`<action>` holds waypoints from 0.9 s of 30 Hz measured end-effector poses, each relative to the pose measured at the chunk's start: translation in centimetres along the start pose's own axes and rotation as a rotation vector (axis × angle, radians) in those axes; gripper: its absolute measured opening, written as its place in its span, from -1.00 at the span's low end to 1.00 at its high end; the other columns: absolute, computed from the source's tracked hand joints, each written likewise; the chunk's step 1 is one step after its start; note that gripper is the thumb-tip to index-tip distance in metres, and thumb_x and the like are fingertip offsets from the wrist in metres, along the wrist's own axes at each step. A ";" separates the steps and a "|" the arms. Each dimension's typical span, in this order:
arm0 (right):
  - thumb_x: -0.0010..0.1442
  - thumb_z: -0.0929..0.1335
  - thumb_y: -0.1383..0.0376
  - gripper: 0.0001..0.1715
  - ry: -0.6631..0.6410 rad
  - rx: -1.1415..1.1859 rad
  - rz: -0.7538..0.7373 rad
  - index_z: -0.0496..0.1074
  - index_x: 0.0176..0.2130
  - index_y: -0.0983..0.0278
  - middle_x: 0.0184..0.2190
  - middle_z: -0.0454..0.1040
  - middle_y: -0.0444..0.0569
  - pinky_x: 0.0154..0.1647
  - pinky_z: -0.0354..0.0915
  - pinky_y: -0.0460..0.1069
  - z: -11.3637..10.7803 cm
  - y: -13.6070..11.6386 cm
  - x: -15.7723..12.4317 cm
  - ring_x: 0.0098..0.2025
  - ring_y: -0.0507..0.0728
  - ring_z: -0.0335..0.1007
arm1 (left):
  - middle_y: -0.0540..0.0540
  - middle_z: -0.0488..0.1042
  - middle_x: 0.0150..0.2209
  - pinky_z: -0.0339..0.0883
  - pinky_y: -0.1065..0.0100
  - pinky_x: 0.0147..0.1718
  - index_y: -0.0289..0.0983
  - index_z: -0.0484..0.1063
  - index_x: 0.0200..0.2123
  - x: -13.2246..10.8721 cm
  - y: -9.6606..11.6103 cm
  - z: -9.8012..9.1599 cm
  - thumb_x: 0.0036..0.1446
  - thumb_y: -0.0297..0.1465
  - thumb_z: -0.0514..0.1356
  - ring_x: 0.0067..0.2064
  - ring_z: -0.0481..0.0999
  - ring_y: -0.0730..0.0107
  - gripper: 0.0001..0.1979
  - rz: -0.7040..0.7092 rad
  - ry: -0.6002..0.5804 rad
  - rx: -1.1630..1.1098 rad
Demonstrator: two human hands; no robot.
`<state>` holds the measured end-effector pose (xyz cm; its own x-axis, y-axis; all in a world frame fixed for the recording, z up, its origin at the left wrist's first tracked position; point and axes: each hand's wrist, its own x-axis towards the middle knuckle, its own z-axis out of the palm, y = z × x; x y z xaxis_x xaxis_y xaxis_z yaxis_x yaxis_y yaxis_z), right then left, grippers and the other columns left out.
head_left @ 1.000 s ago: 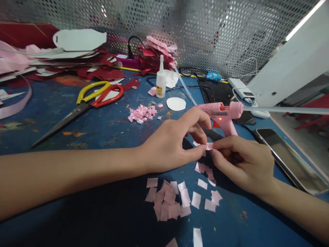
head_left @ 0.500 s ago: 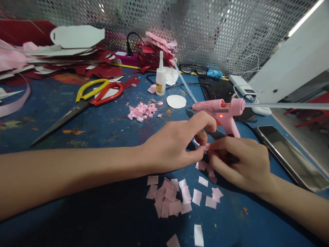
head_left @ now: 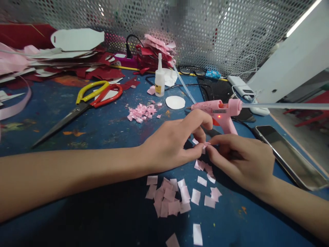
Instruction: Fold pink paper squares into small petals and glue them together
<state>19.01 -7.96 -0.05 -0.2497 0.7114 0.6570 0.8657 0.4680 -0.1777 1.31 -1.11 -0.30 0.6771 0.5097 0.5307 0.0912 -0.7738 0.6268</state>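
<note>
Pink paper, a tiny scrap (head_left: 206, 145), is right there between the two sets of fingertips, just above the blue table (head_left: 231, 228)! The left hand (head_left: 202, 142) reaches across from the left, thumb and finger pinched on the scrap, the index finger arched high over it. And the right hand (head_left: 209, 146) comes in from the other side, thumb and forefinger nipping the scrap's right end, the other fingers curled under.

Just beyond the knuckles lies the glue gun (head_left: 227, 111), pink as well, its little light glowing orange, nozzle aimed left, a long clear glue stick (head_left: 285, 106) poking out of its back to the right. On the near side, look at those paper squares (head_left: 164, 200): a heap of them overlapping, a few more scattered to the right and towards the near edge.

Over on the left, big scissors (head_left: 82, 106), one handle yellow, the other red, blades pointing near and left. Between them and the glue gun, a small pile of pink bits (head_left: 142, 112), then a white oval (head_left: 175, 102) lying flat, and behind it a white bottle (head_left: 159, 82) standing upright. Far right, glasses (head_left: 192, 71) sit by the mesh wall (head_left: 205, 37); nearer, a phone (head_left: 290, 156) lies just beside the right hand. Far left, red and white sheets (head_left: 77, 65) are piled up.
</note>
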 end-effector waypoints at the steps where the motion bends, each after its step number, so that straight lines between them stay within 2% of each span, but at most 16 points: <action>1: 0.13 0.38 0.29 -0.88 0.005 -0.002 -0.011 0.45 -0.43 0.27 -0.77 0.29 -0.29 -0.75 0.03 -0.16 0.0 -0.1 0.0 -0.76 -0.12 0.17 | 0.10 0.48 -0.36 0.36 0.51 -0.27 -0.21 0.16 -0.17 0.0 0.0 0.0 0.03 -0.59 0.18 -0.32 0.57 0.54 -0.67 -0.012 0.003 -0.007; 13: 0.13 0.34 0.36 -0.84 0.010 -0.188 -0.163 0.43 -0.48 0.25 -0.77 0.28 -0.26 -0.68 0.07 -0.11 0.5 0.2 -0.4 -0.71 -0.06 0.23 | 0.16 0.51 -0.44 0.36 0.45 -0.36 -0.20 0.16 -0.15 0.1 0.3 0.1 -0.04 -0.58 0.19 -0.38 0.56 0.50 -0.61 -0.119 -0.015 -0.015; 24: 0.17 0.34 0.35 -0.89 -0.005 -0.200 -0.242 0.45 -0.40 0.25 -0.74 0.30 -0.27 -0.67 0.08 -0.12 0.3 0.5 -0.4 -0.71 -0.07 0.22 | 0.19 0.54 -0.48 0.38 0.41 -0.35 -0.18 0.18 -0.16 0.2 0.3 0.0 -0.05 -0.54 0.20 -0.45 0.54 0.49 -0.63 -0.205 0.004 -0.073; 27: 0.19 0.32 0.34 -0.84 -0.017 -0.213 -0.232 0.45 -0.42 0.25 -0.75 0.29 -0.26 -0.68 0.06 -0.11 0.3 0.5 -0.4 -0.71 -0.07 0.22 | 0.18 0.54 -0.48 0.38 0.42 -0.36 -0.18 0.18 -0.16 0.2 0.2 0.0 -0.05 -0.55 0.20 -0.45 0.54 0.50 -0.62 -0.198 0.005 -0.082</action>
<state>19.43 -7.86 -0.61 -0.4568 0.6080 0.6494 0.8558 0.4996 0.1341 1.50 -1.19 -0.07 0.6483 0.6505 0.3957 0.1617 -0.6255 0.7633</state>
